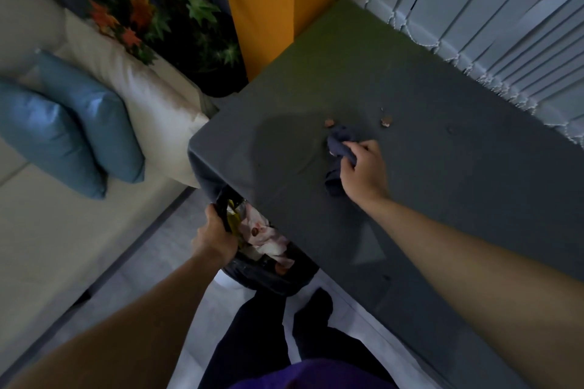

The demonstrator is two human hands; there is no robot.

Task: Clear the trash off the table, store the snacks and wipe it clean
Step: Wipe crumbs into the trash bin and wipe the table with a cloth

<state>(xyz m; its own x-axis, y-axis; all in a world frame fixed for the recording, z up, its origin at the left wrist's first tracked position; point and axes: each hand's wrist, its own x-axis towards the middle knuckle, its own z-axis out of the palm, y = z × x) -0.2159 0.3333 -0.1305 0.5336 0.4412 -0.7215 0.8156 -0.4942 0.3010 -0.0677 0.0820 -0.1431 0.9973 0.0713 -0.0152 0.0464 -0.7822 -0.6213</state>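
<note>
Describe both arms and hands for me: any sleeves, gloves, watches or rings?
Both forearms are bare up to the bottom edge of the picture; no sleeve, cuff or glove shows. The left hand and right hand are also bare, with no visible watch, bracelet or ring, though the dim light could hide a thin one. Lower down, a purple garment and dark trousers show.

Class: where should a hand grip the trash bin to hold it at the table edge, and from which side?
Grip the bin's near rim, as the left hand does, coming from the open left. The table overhangs its right side, and trash fills the middle.
</note>
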